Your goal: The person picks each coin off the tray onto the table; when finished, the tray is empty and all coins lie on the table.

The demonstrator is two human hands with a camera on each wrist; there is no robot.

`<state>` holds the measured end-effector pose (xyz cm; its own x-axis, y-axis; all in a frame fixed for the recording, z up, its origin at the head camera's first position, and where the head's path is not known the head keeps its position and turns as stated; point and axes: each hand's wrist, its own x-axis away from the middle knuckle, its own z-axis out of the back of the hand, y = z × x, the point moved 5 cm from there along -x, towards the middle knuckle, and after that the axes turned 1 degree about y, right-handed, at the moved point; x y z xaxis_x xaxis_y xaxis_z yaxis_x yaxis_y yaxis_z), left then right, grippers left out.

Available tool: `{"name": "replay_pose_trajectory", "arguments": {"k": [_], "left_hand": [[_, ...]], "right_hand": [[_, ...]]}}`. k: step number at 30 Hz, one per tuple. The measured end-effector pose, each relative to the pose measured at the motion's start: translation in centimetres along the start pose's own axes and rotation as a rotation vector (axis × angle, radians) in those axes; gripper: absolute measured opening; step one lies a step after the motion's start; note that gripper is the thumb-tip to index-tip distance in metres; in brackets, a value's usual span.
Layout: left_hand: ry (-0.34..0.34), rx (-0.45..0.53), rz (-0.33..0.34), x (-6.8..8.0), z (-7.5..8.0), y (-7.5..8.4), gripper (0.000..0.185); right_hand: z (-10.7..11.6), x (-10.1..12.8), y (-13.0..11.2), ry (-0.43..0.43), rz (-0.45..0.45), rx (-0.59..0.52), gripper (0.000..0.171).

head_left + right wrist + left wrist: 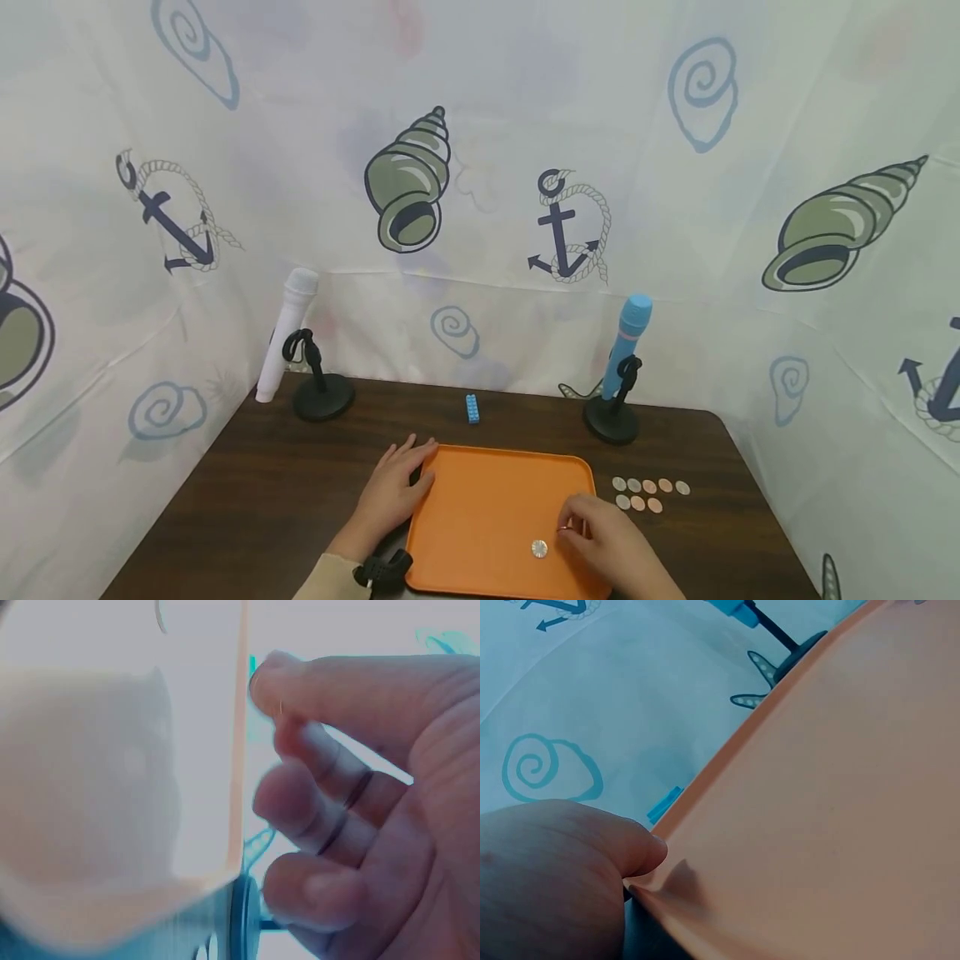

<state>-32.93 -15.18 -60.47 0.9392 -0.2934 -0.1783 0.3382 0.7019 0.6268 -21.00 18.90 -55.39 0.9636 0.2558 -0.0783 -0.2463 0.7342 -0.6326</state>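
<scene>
An orange tray [491, 500] lies on the table, with one silver coin [539, 548] on its surface. My left hand [393, 487] holds the tray at its far left corner; in the left wrist view its thumb [641, 851] lies over the rim, and the other fingers are hidden there. Over the tray's right side, my right hand [600, 537] pinches a coin [564, 528] seen edge-on between thumb and fingertip. Only a thin bright edge of that coin [281, 707] shows in the right wrist view. Several silver and copper coins [649, 487] lie in two rows right of the tray.
A blue toy brick [472, 409] lies behind the tray. At the back left, a white microphone [287, 337] leans on a black stand [322, 396]; a blue microphone [627, 346] is on another stand [611, 421] at the back right. A patterned cloth [487, 150] hangs behind the dark table [285, 475].
</scene>
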Motion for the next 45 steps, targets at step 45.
{"name": "replay_pose_trajectory", "arguments": {"k": [45], "left_hand": [[0.001, -0.012, -0.017, 0.1, 0.1, 0.2, 0.055]], "right_hand": [[7.1, 6.7, 17.4, 0.534, -0.679, -0.155, 0.030]]}}
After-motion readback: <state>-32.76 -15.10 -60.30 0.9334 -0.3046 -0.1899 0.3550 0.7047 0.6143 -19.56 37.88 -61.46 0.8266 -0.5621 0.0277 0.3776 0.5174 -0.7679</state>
